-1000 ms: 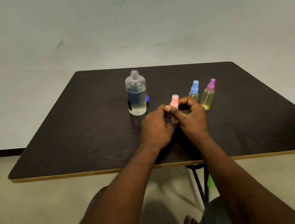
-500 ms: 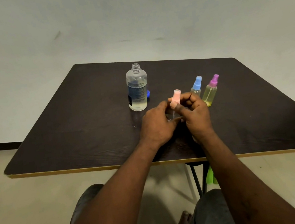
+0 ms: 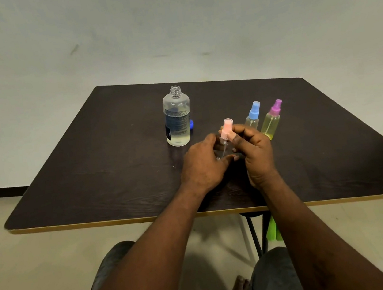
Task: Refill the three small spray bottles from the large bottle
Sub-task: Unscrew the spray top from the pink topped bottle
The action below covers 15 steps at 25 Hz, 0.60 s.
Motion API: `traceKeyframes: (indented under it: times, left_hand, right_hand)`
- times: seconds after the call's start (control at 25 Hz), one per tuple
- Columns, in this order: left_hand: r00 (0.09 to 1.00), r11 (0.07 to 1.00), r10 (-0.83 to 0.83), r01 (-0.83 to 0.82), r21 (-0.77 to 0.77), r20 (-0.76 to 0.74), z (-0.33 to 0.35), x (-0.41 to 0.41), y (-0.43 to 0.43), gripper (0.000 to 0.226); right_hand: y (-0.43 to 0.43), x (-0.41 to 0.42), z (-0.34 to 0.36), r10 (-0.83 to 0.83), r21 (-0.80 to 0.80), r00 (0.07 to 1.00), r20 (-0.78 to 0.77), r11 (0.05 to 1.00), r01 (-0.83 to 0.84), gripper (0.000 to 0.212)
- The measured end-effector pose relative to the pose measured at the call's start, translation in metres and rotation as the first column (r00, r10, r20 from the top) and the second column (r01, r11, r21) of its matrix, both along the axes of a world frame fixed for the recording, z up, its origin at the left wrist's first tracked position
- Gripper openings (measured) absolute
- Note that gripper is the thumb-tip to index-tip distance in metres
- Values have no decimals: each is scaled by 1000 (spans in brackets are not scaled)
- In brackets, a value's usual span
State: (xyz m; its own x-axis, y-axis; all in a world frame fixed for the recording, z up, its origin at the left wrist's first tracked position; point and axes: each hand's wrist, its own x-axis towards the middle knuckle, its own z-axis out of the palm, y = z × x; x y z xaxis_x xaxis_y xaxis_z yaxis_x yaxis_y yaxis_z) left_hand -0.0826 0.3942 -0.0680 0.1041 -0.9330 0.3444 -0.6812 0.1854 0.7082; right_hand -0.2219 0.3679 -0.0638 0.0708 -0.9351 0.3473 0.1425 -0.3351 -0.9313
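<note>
Both hands work the pink-capped spray bottle [image 3: 225, 141] near the middle of the table [image 3: 92, 183]: the left hand [image 3: 203, 165] steadies its clear body while the right hand [image 3: 255, 150] pinches the pink spray head, apparently to unscrew it. Just behind, the large bottle [image 3: 177, 119] stands uncapped, ready for pouring.

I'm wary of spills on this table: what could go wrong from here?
1. The large bottle stands uncapped just beyond the left hand; a careless reach might tip it.
2. The right hand grips the pink spray head, apparently lifted off its small bottle; its dip tube could drip on the table.
3. The blue-capped bottle and purple-capped bottle stand near the right hand and could be knocked over.
</note>
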Motion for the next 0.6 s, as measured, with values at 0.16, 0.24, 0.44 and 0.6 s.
traceKeyframes:
  times: [0.16,0.24,0.44,0.6]
  left_hand:
    - [1000,1000,2,-2,-14,5,-1,1,-1,47]
    - [1000,1000,6,-6,-15,8,0,1,0,47]
    - [999,1000,5,-5,0,47,-1,-1,0,42]
    - [999,1000,20,-20,-4,41,-2,1,1,35]
  right_hand:
    - [2,3,3,-7,-18,997,-75,1000,6,32]
    - [2,5,2,-41,-28,993,-108,999,38,29]
    - [4,0,4,9,-36,1000,9,999,-9,25]
    - [5,2,7,37,-17,999,-28,999,-37,35]
